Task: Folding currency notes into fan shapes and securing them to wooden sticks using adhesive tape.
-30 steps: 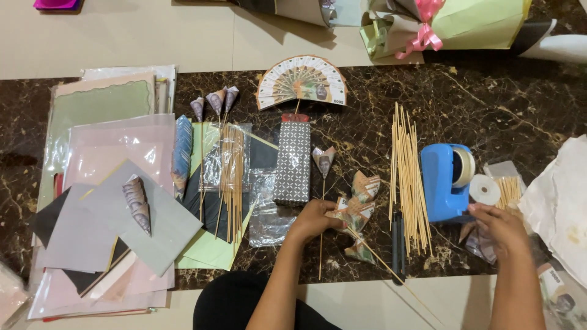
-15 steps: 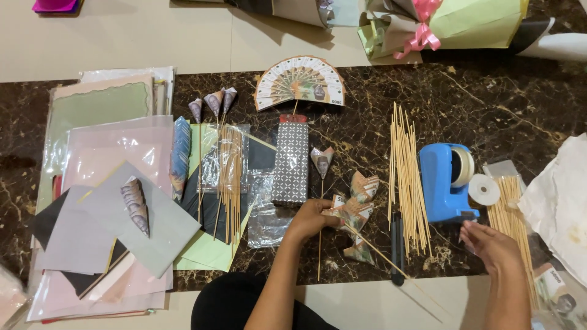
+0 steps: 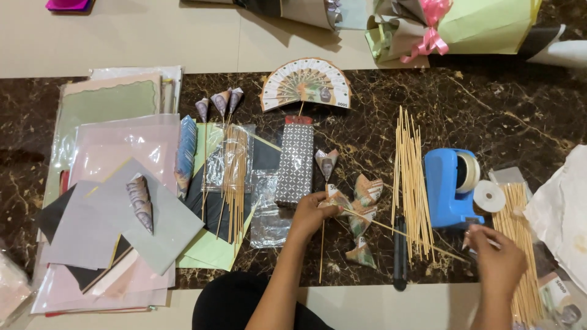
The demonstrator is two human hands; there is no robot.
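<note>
The left hand (image 3: pixel 313 214) pinches a cluster of folded banknote cones (image 3: pixel 358 211) on thin wooden skewers over the dark marble table (image 3: pixel 520 116); the right hand (image 3: pixel 498 260) grips a small strip of tape (image 3: pixel 489 241) near the blue plastic tape dispenser (image 3: pixel 452 186).

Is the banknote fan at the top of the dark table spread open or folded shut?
Spread open. The banknote fan forms a wide half-circle, its notes splayed out flat on the table.
</note>
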